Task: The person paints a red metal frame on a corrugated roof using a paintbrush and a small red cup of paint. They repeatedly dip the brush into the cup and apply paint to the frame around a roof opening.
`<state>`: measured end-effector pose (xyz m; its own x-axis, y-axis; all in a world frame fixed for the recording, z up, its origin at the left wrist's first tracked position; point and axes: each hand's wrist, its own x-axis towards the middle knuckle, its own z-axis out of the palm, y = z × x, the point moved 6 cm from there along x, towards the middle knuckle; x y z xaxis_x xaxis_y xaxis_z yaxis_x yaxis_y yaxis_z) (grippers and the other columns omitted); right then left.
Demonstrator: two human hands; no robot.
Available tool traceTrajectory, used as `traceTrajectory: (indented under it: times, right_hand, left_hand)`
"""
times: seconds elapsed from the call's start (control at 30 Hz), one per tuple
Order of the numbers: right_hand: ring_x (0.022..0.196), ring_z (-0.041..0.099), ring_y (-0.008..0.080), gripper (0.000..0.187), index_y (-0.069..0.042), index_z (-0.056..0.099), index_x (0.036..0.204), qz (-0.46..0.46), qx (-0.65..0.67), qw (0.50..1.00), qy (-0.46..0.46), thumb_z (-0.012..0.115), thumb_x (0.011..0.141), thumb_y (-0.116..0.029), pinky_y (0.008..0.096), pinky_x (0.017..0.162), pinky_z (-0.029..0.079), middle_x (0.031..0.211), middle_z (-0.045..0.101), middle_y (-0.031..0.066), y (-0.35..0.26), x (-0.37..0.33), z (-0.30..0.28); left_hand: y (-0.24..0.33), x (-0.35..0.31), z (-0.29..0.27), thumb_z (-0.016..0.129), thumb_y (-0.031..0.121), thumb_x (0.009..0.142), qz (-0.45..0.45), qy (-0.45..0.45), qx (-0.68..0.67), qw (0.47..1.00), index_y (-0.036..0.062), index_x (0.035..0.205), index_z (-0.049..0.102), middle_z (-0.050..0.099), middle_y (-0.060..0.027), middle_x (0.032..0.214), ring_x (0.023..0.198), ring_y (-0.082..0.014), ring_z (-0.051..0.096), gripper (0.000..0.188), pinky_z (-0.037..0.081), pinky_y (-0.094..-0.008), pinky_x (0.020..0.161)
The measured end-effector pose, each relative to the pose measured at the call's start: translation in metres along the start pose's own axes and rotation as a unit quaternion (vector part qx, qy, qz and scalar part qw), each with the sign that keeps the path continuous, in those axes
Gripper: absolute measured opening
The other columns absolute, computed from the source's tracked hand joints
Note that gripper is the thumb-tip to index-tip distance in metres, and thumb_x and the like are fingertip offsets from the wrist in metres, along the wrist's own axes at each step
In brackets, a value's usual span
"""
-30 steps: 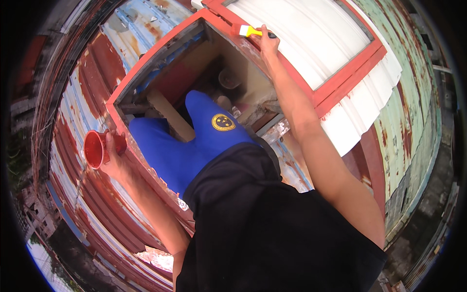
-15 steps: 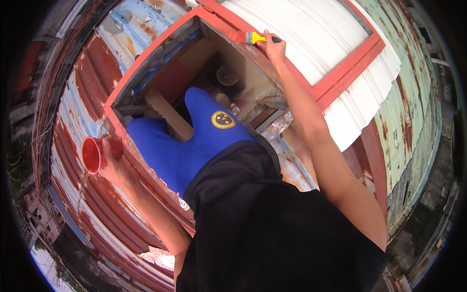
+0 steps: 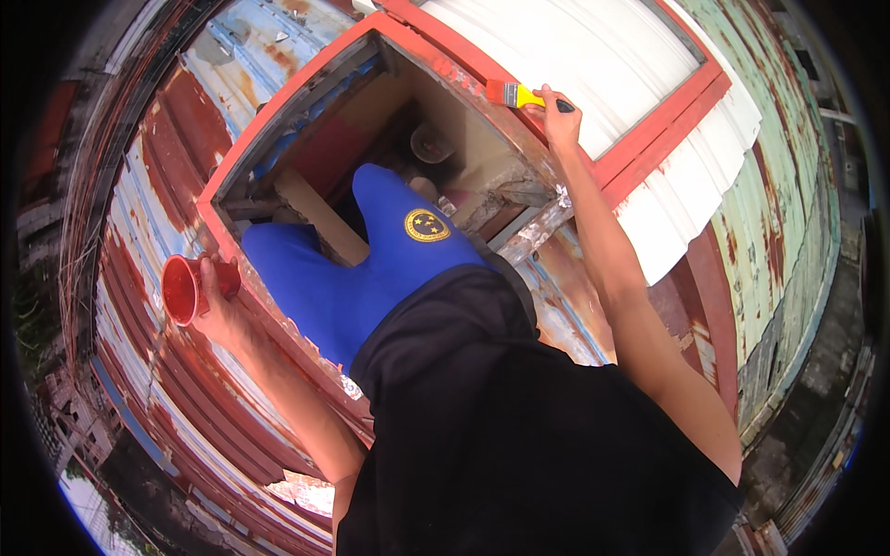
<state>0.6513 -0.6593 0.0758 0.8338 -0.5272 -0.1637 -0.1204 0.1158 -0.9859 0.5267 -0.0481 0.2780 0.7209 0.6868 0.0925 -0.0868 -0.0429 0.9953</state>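
My right hand (image 3: 557,119) grips a paintbrush (image 3: 525,96) with a yellow and black handle. Its red-coated bristles rest against the right side of a wooden opening frame (image 3: 295,82), which is red along its far and left edges. Fresh red paint shows on the stretch beyond the bristles, while the nearer part of that side looks brown and bare. Out to the left, my left hand (image 3: 219,310) is wrapped round a red cup (image 3: 185,290). The cup is tilted, its mouth facing left, and its inside is red.
My legs in blue trousers (image 3: 357,287) hang into the opening, where a round container (image 3: 431,144) sits deep below. A white corrugated panel with a red frame (image 3: 660,176) lies at the right. Rusty roofing sheets (image 3: 167,371) spread on the left, pale green ones (image 3: 774,195) far right.
My right hand and the paintbrush have moved nearer and to the right along the frame, leaving wet red paint behind. The cup in my left hand has shifted slightly right.
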Motion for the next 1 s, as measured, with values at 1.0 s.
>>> traceTrajectory:
  times: [1.0]
  right_hand:
    - [0.076,0.076,0.0168,0.042,0.01,0.072,0.107,0.065,-0.118,0.99,0.037,0.068,0.106,-0.032,0.0262,0.071,0.062,0.096,0.078,0.0186,-0.038,-0.107,-0.124]
  left_hand:
    - [-0.015,0.002,-0.017,0.085,0.012,0.089,0.007,0.003,0.017,1.0,-0.002,0.13,0.06,0.07,-0.0137,0.117,0.104,-0.0247,0.07,0.05,0.062,-0.0374,0.081]
